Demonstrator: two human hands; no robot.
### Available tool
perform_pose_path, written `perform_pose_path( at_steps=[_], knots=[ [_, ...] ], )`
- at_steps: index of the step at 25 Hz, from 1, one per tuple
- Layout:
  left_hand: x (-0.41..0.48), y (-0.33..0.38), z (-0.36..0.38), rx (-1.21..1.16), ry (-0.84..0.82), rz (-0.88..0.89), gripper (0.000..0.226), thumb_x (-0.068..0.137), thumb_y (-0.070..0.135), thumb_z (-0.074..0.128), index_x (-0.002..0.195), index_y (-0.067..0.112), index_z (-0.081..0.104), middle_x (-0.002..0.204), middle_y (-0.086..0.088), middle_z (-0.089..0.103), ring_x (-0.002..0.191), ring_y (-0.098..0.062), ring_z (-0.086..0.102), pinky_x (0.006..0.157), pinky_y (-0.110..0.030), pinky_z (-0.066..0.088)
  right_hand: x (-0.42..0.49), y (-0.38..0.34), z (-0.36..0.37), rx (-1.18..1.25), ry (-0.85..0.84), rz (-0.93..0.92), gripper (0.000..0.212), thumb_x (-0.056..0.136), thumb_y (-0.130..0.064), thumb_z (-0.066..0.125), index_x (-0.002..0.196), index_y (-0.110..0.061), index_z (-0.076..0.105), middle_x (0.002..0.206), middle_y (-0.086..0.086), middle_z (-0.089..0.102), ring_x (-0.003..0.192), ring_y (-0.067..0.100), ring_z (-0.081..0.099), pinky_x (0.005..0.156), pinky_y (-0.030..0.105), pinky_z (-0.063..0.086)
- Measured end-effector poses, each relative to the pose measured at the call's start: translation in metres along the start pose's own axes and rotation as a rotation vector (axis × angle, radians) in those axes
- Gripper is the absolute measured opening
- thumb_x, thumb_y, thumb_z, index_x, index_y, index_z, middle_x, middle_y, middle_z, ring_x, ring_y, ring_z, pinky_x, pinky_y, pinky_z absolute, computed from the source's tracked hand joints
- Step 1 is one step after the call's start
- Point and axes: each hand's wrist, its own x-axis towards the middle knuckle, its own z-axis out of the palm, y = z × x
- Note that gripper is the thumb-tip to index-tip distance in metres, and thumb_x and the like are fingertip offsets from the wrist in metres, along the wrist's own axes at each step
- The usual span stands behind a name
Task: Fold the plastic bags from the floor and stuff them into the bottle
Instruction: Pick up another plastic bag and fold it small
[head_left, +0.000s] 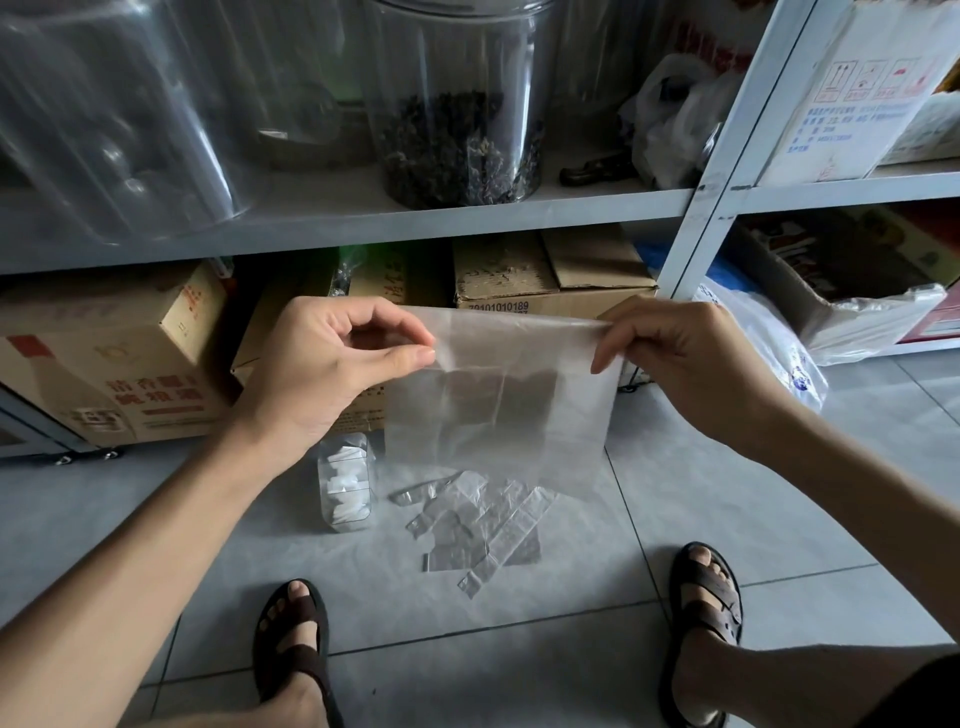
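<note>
At the far left, a printed box (104, 364) sits on the floor under the shelf (363, 218). Clear jars stand on the shelf, one (457, 130) partly filled with dark dried leaves.

The left hand (322, 364) is raised in front of the boxes and pinches the bag (498, 405) by its top left corner between thumb and forefinger. The other fingers are curled above.

Below that wrist the bottle (345, 483) stands on the tiles. It is clear and holds white folded pieces, and it is just beside the bag's lower left edge. Its mouth is hard to make out.

The bag hangs flat and spread between both hands. It is see-through and veils a brown box (550, 280) behind it. Under its lower edge a pile (478, 525) of clear, creased bags lies on the floor, near the bottle and between the two sandals (293, 649). The hanging bag partly covers the back of the pile.

The right hand (680, 358) grips the top right corner, with its fingers curled over the edge.

Further right, past the shelf post, a white printed sack (769, 348) slumps on the floor. An open carton (841, 280) stands behind it on the low shelf.
</note>
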Motion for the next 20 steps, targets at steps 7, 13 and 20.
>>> perform_pose_path(
  at_steps=[7, 13, 20],
  knots=[
    [-0.001, 0.003, 0.006, 0.155, 0.075, 0.136, 0.017, 0.078, 0.005, 0.081, 0.079, 0.021, 0.075, 0.076, 0.001, 0.072, 0.07, -0.007, 0.064, 0.069, -0.016, 0.05, 0.003, -0.002, 0.004, 0.301, 0.027, 0.092, 0.026, 0.076, 0.0, 0.047, 0.074, -0.024, 0.056, 0.091, -0.003, 0.073, 0.09, 0.027, 0.065, 0.083, 0.046, 0.049],
    [-0.005, 0.008, 0.013, 0.313, 0.015, 0.253, 0.011, 0.079, 0.007, 0.081, 0.081, 0.018, 0.076, 0.078, 0.001, 0.072, 0.072, -0.017, 0.065, 0.068, -0.027, 0.053, 0.005, -0.022, 0.021, 0.206, -0.001, 0.053, 0.029, 0.083, -0.025, 0.079, 0.107, -0.024, 0.062, 0.08, -0.011, 0.071, 0.076, 0.007, 0.066, 0.073, 0.016, 0.049],
    [-0.005, 0.008, 0.014, 0.315, 0.001, 0.252, 0.013, 0.078, 0.01, 0.082, 0.078, 0.019, 0.073, 0.072, -0.001, 0.067, 0.068, -0.016, 0.06, 0.065, -0.03, 0.05, 0.007, -0.027, 0.03, 0.064, 0.102, 0.001, 0.016, 0.084, -0.02, 0.077, 0.082, -0.035, 0.072, 0.074, -0.02, 0.07, 0.073, 0.002, 0.065, 0.069, 0.009, 0.045]
  ],
)
